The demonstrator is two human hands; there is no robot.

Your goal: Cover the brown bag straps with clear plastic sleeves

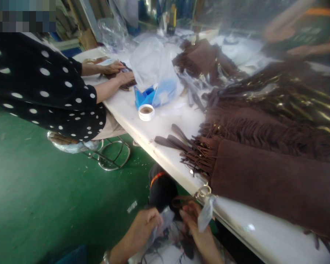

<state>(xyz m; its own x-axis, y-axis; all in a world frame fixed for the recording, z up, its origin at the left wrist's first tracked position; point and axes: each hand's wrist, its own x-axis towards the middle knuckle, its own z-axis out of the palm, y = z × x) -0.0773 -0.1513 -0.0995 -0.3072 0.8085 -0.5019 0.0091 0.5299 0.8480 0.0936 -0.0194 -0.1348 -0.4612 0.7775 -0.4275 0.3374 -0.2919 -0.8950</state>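
Observation:
My left hand (pixel 145 223) is low in the view with its fingers closed on a thin clear plastic wrap (pixel 167 217) above my lap. My right hand (pixel 195 223) is beside the table edge, pinching a narrow brown strap (pixel 181 199). The strap runs to a gold ring clasp (pixel 204 191) at the corner of a dark brown suede bag (pixel 264 179) with fringe, which lies on the table. Another bit of clear wrapping (pixel 206 214) hangs from the clasp by my right wrist.
More fringed brown bags with gold chains (pixel 286 95) are piled at the right. A small white tub (pixel 146 112) stands near a blue box (pixel 144 97) and plastic bag. At left, a person's hands (pixel 121 75) work on a brown item. A stool (pixel 112 156) stands below.

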